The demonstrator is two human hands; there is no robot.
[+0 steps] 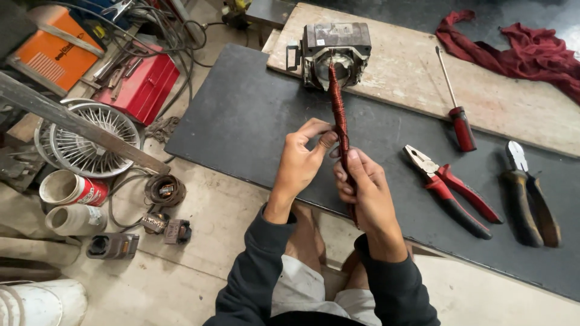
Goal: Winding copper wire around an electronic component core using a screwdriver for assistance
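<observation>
The coil [338,115] — a long, tight bundle of reddish copper wire — runs from the motor [335,54] on the board [411,84] down toward the person, held up between both hands over the dark mat [241,121]. The right hand [365,193] grips the lower stretch of it, fingers wrapped round and closed on the bundle; the left hand [302,160] meets it higher up, thumb and forefinger pinching the strands at the side. Judging from this, the wire is being drawn out of the motor or dressed, and it would go best with the pull kept straight along the bundle's line, the right hand steady as anchor and the left working only a few strands at a time, so that nothing kinks or snags at the motor's mouth. To the right on the mat lie red pliers [450,193] and dark cutters [528,193], well apart from the hands — a screwdriver [456,108] rests half on the board, near a red cloth [519,48]. Left, on the floor, sit a fan guard [84,139], a red toolbox [142,87] and small wire spools [164,190].
</observation>
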